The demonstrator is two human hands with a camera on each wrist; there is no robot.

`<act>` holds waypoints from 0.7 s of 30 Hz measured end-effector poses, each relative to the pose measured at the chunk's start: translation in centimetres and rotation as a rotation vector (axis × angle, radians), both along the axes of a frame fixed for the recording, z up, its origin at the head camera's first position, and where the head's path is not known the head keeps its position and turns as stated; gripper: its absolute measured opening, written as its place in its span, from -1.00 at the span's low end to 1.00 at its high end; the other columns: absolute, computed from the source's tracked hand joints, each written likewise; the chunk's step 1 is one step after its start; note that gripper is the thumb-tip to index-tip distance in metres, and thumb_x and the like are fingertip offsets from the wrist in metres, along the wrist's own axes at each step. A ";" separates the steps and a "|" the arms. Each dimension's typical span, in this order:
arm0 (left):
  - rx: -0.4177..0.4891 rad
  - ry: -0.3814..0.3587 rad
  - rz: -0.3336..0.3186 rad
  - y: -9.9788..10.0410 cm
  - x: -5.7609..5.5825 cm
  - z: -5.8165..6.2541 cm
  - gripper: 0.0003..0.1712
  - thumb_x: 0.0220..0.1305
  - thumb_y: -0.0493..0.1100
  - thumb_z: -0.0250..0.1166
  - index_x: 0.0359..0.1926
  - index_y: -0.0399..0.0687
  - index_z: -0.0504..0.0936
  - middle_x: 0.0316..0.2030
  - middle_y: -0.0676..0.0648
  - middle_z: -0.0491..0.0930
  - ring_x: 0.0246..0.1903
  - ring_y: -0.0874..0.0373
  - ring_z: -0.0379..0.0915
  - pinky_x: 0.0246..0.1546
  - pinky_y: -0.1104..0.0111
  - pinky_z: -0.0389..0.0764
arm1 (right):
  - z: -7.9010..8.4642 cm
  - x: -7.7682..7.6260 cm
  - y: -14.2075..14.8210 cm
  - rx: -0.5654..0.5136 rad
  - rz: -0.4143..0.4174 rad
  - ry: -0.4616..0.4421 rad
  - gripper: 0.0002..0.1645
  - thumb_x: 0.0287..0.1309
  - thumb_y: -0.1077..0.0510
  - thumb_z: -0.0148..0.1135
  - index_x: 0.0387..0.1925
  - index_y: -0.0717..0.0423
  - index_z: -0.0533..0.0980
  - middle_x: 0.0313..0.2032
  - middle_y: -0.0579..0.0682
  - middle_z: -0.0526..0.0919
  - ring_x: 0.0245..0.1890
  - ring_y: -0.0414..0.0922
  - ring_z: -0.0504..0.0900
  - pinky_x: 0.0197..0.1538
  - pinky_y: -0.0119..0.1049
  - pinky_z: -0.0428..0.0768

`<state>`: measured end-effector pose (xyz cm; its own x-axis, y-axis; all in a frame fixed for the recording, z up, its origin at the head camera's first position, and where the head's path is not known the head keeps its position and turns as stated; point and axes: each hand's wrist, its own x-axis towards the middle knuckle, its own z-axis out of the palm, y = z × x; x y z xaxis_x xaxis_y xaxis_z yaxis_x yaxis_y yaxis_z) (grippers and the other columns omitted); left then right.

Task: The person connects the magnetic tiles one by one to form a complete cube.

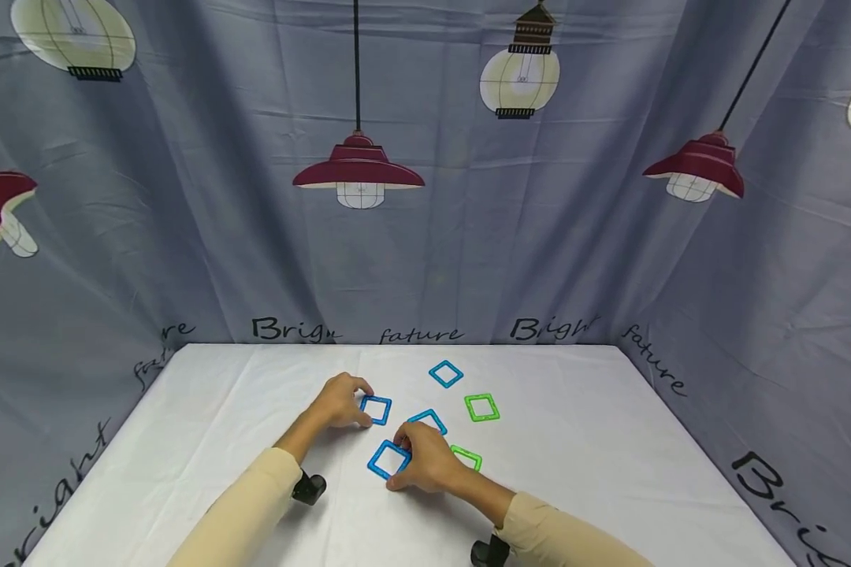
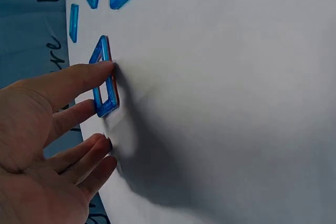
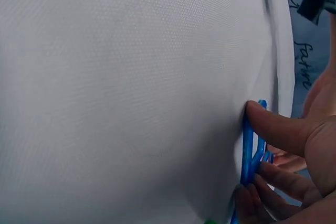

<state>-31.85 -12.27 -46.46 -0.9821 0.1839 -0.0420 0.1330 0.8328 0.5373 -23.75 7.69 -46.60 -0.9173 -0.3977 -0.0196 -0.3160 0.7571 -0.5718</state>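
Note:
At the left, my left hand [image 1: 340, 402] pinches a blue square magnetic tile [image 1: 388, 412] between thumb and fingers. In the left wrist view this tile [image 2: 108, 107] shows a red edge along its underside, and the other fingers spread loosely. My right hand [image 1: 429, 457] grips another blue square magnetic tile [image 1: 377, 453] by its right side, nearer the front. The right wrist view has the thumb on one edge of that tile [image 3: 247, 150] and fingertips at another. Behind the right hand, a blue tile [image 1: 440, 420] and a green tile [image 1: 466, 451] are partly hidden.
Farther back on the white table [image 1: 574, 441] lie a blue square tile [image 1: 455, 367] and a green square tile [image 1: 478, 395]. A grey curtain [image 1: 440, 260] printed with lamps and lettering encloses the table's back and sides.

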 end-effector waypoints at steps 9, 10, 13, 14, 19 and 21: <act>-0.055 0.038 -0.059 -1.1 2.8 0.3 -0.52 -0.15 -0.12 0.68 -0.14 -0.06 0.73 0.02 -0.20 0.64 0.12 -0.17 0.53 0.21 -0.07 0.54 | 0.3 -0.2 0.9 0.020 0.018 0.034 -0.38 -0.25 0.16 0.71 -0.03 0.08 0.68 -0.23 -0.07 0.68 -0.28 -0.23 0.47 -0.16 -0.33 0.53; -0.057 0.036 -0.061 -1.2 3.2 0.3 -0.53 -0.14 -0.11 0.68 -0.15 -0.04 0.73 0.02 -0.18 0.65 0.13 -0.16 0.53 0.22 -0.08 0.53 | 0.3 -0.2 1.0 0.020 0.022 0.041 -0.38 -0.26 0.17 0.71 -0.03 0.08 0.69 -0.24 -0.07 0.68 -0.29 -0.24 0.46 -0.17 -0.35 0.52; -0.049 0.044 -0.078 -1.5 4.2 0.3 -0.54 -0.16 -0.11 0.69 -0.17 -0.03 0.73 0.00 -0.16 0.66 0.11 -0.14 0.54 0.21 -0.07 0.54 | 0.2 -0.3 1.3 0.013 0.035 0.056 -0.38 -0.27 0.19 0.71 -0.03 0.09 0.70 -0.26 -0.08 0.68 -0.32 -0.25 0.44 -0.21 -0.38 0.49; -0.045 0.050 -0.087 -1.5 4.4 0.3 -0.54 -0.17 -0.12 0.69 -0.18 -0.02 0.73 -0.02 -0.15 0.66 0.08 -0.12 0.55 0.20 -0.06 0.55 | 0.1 -0.3 1.3 0.009 0.040 0.059 -0.38 -0.27 0.20 0.71 -0.03 0.10 0.70 -0.26 -0.08 0.68 -0.32 -0.25 0.44 -0.22 -0.39 0.48; -0.010 0.066 -0.122 -1.5 5.5 0.3 -0.54 -0.21 -0.12 0.70 -0.22 0.01 0.72 -0.06 -0.11 0.66 0.04 -0.08 0.56 0.19 -0.06 0.56 | 0.1 -0.5 1.6 0.003 0.044 0.066 -0.38 -0.27 0.21 0.71 -0.03 0.10 0.70 -0.26 -0.07 0.68 -0.33 -0.24 0.44 -0.24 -0.40 0.46; 0.012 0.070 -0.130 -1.4 5.9 0.2 -0.55 -0.21 -0.13 0.70 -0.23 0.01 0.72 -0.05 -0.11 0.66 0.06 -0.10 0.56 0.19 -0.08 0.55 | 0.1 -0.5 1.8 0.003 0.036 0.065 -0.38 -0.28 0.20 0.71 -0.03 0.09 0.70 -0.25 -0.07 0.68 -0.32 -0.24 0.43 -0.24 -0.39 0.46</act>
